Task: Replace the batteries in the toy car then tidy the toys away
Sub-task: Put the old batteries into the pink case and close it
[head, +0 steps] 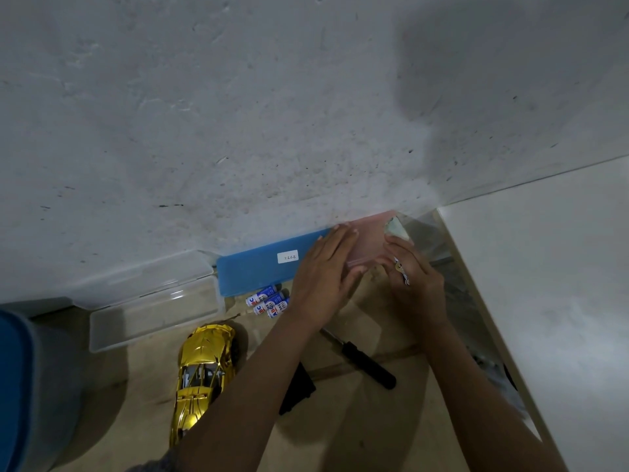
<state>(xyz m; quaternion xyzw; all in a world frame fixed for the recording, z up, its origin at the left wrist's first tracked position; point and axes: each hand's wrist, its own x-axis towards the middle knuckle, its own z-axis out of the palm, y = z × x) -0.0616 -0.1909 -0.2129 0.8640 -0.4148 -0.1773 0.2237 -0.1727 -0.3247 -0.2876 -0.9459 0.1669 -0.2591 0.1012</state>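
A gold toy car [204, 373] stands on the floor at lower left, with its nose toward me. Three blue-and-white batteries [269, 303] lie side by side just beyond it, in front of a blue box [262, 270]. A black screwdriver [369, 366] and a black cover piece [299, 386] lie beside my forearms. My left hand [323, 277] lies over a pale pink box [371, 240] against the wall, fingers on top and thumb at its front edge. My right hand [417, 287] touches the pink box's right side and pinches a small battery-like piece [402, 272]. A pale lump [396, 229] sits at its fingertips.
A clear plastic box [153, 310] with its lid open stands left of the blue box, against the rough grey wall [238, 114]. A white cabinet [544, 284] closes off the right side. A blue-topped round object [20, 386] fills the lower left corner.
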